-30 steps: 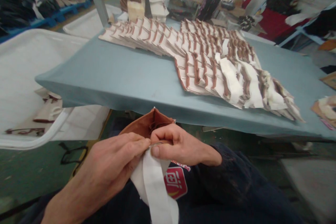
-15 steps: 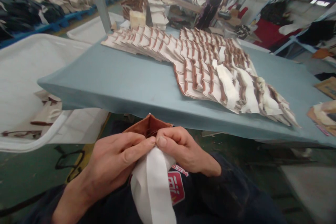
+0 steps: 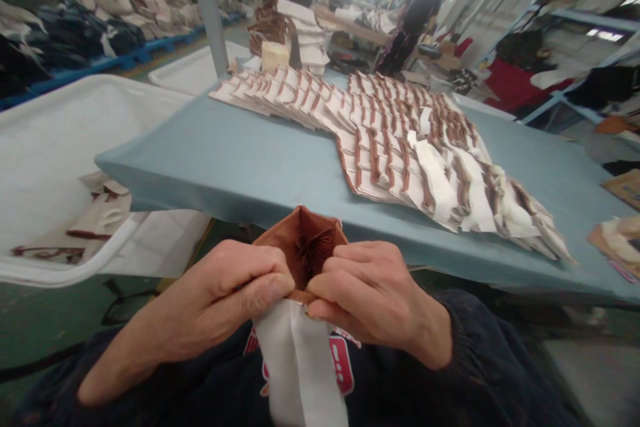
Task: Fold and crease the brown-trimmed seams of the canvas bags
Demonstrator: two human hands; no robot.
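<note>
At the far left, a white tub (image 3: 55,123) is standing beside the worktop (image 3: 225,160), and pale and brown pieces (image 3: 107,217) are lying in it. Behind, a blue pallet (image 3: 131,61) is carrying pale and dark heaps. A grey post (image 3: 207,13) is rising by the worktop's far left corner. In front, the left hand (image 3: 235,287) is pinching the pouch (image 3: 280,237) at its near rim, thumb pressing against curled fingers. The pouch is sitting between the two hands, before the worktop's near edge, its brown mouth gaping upward; whether it is touching the worktop one cannot tell. White cloth (image 3: 310,367) is hanging below the rim, covering part of the person's dark top (image 3: 390,387). Just beside the left hand, the right hand (image 3: 375,293) is gripping the same rim, its fingers folding over. Beyond, brown-edged pale panels (image 3: 370,167) are overlapping in rows, with white strips (image 3: 435,177) lying across the nearer ones. Farther back, a co-worker (image 3: 415,20) in dark clothes is standing. At the right, red cloth (image 3: 510,83) is hanging near a rack.
</note>
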